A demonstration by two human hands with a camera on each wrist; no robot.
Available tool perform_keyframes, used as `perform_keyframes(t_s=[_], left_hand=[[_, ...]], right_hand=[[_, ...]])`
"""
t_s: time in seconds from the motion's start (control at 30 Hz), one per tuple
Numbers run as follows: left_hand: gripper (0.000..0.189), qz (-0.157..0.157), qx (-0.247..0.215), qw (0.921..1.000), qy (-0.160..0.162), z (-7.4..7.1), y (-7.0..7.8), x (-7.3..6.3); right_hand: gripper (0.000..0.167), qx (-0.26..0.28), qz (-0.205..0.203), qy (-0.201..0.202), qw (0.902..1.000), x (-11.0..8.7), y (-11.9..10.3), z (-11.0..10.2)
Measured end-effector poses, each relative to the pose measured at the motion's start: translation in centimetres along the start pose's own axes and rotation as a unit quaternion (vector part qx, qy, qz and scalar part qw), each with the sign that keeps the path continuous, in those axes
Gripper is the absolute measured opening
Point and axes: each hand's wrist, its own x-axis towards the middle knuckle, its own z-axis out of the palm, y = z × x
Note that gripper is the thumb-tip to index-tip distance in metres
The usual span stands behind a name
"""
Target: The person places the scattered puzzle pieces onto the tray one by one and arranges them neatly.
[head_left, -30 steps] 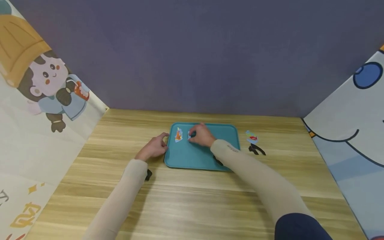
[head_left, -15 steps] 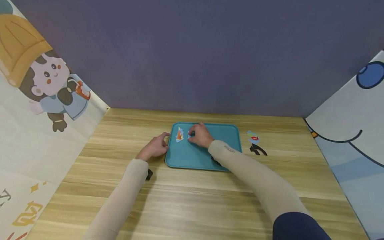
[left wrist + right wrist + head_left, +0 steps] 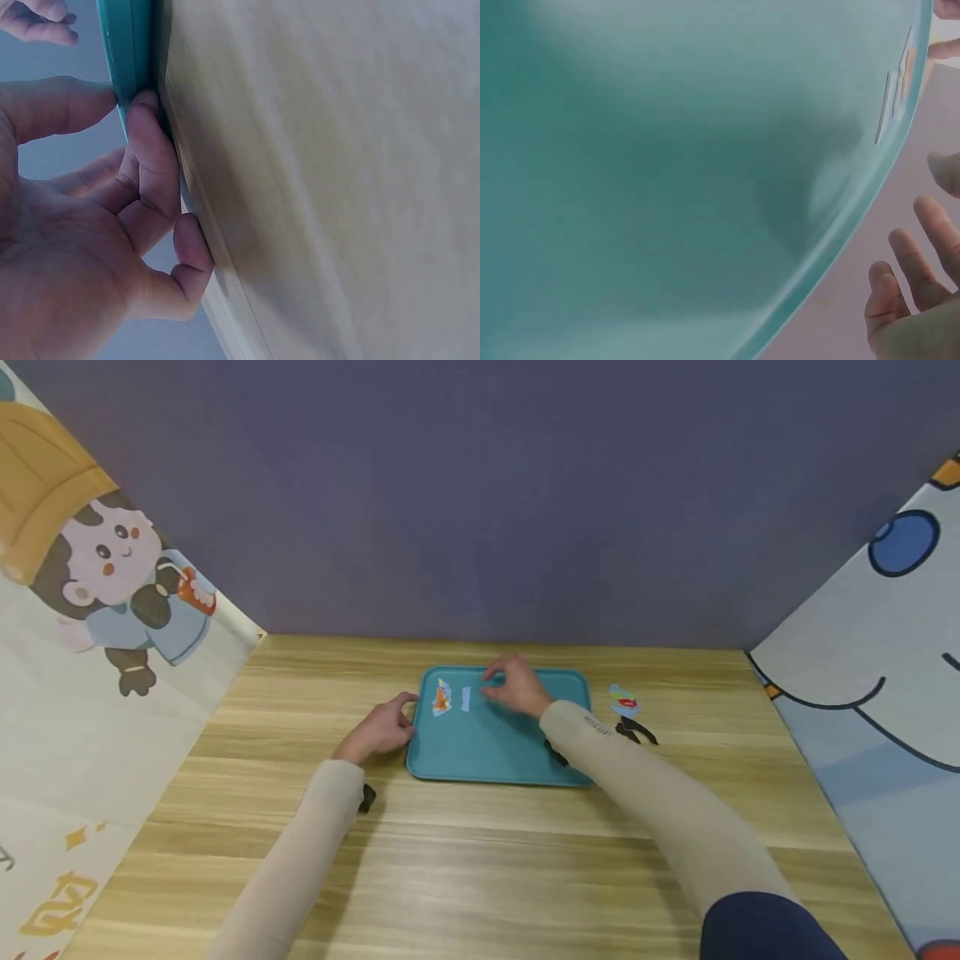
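A teal tray (image 3: 487, 752) lies on the wooden table. At its left edge, my left hand (image 3: 378, 728) holds the rim; in the left wrist view, thumb and index finger (image 3: 154, 142) pinch the tray edge. Two flat paper-like pieces lie inside the tray at the upper left: an orange and blue cutout (image 3: 441, 698) and a narrow pale blue strip (image 3: 466, 699). Just right of the strip, my right hand (image 3: 519, 687) hovers over the tray, thumb and fingers apart. Nothing shows between those fingers (image 3: 913, 259) in the right wrist view.
Right of the tray lie a red, green and blue cutout (image 3: 624, 702) and a black object with two prongs (image 3: 637, 730). Black wrist gear (image 3: 367, 798) shows beside the left sleeve. A dark wall (image 3: 480, 510) rises behind the table; printed panels stand at both sides.
My right hand has let go of the pale blue strip and drawn back to the right. The strip now shows whole on the tray. My left hand keeps its place at the rim.
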Motion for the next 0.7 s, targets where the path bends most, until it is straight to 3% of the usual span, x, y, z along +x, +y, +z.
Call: perform_keyframes(t_s=[0.37, 0.7], left_hand=[[0.062, 0.002, -0.007, 1.0, -0.001, -0.1, -0.3, -0.1], [0.061, -0.001, -0.018, 0.9998, 0.001, -0.4, -0.7, -0.2]], right_hand=[[0.028, 0.006, -0.001, 0.025, 0.9997, -2.2, 2.9, -3.4], [0.031, -0.014, 0.042, 0.02, 0.9988, -4.3, 5.1, -6.3]])
